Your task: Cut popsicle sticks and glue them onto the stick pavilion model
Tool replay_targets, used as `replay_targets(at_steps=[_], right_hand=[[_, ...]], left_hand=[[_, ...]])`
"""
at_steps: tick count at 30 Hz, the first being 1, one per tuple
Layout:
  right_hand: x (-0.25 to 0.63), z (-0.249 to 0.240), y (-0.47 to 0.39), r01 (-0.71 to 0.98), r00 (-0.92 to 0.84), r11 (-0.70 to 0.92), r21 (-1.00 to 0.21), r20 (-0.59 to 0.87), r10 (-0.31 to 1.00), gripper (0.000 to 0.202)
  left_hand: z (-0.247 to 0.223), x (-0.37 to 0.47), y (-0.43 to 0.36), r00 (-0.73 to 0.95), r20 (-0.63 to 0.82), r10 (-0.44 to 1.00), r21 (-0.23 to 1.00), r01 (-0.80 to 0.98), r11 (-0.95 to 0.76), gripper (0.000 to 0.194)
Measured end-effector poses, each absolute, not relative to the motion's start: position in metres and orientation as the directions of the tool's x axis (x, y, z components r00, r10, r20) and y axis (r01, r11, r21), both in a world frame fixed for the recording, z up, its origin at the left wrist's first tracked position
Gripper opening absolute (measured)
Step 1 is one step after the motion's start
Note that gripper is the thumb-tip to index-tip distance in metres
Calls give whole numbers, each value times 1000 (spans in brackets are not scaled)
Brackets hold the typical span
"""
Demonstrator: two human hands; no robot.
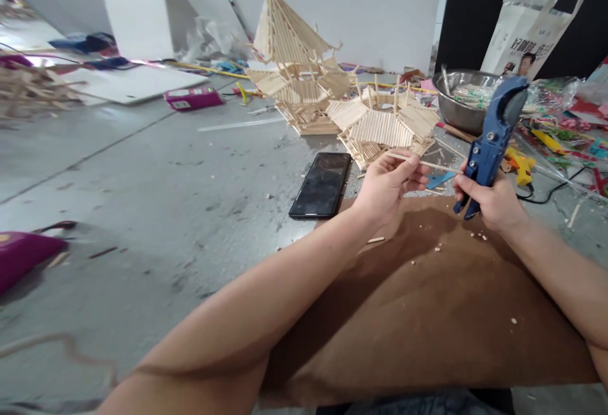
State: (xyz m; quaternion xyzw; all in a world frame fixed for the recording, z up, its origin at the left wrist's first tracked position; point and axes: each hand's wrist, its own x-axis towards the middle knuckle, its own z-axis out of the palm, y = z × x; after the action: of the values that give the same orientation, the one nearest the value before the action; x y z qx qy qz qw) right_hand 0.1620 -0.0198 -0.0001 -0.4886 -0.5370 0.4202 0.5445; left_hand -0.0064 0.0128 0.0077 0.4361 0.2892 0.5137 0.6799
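Between thumb and fingers, my left hand (392,180) pinches a thin wooden stick (434,165) that reaches across to my right hand (496,198). My right hand is closed around the handles of a blue pipe cutter (491,139), its curved jaw pointing up. The stick's right end meets the fingertips of my right hand; whether those fingers also grip it, I cannot tell. Just behind my left hand stands a low roofed model made of wooden sticks (382,125). A taller stick pagoda (297,63) with a pointed roof rises behind it.
A black phone (321,185) lies left of my hands, by the brown sheet (427,313) across my lap. At right are a metal bowl (463,101), a yellow glue gun (521,165) with a cord, and a white bag (529,31). Purple boxes (193,99) sit on the grey floor.
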Motion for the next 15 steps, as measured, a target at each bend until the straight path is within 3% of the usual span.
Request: replay_targets(at_steps=[5,9,12,15], right_hand=[[171,-3,-14,71,120,232,-970,239,963,28],[173,-2,-12,140,134,211,-968,229,964,27],[170,-1,-15,190,107,182,-965,205,973,26],[166,1,-20,269,74,161,-950,187,979,27]], left_hand=[[2,-11,17,388,40,921,934,-343,104,18],[1,-16,23,466,62,882,990,86,-115,10],[1,-14,18,497,172,851,815,414,-407,9],[2,-8,8,529,238,814,653,534,-538,15]])
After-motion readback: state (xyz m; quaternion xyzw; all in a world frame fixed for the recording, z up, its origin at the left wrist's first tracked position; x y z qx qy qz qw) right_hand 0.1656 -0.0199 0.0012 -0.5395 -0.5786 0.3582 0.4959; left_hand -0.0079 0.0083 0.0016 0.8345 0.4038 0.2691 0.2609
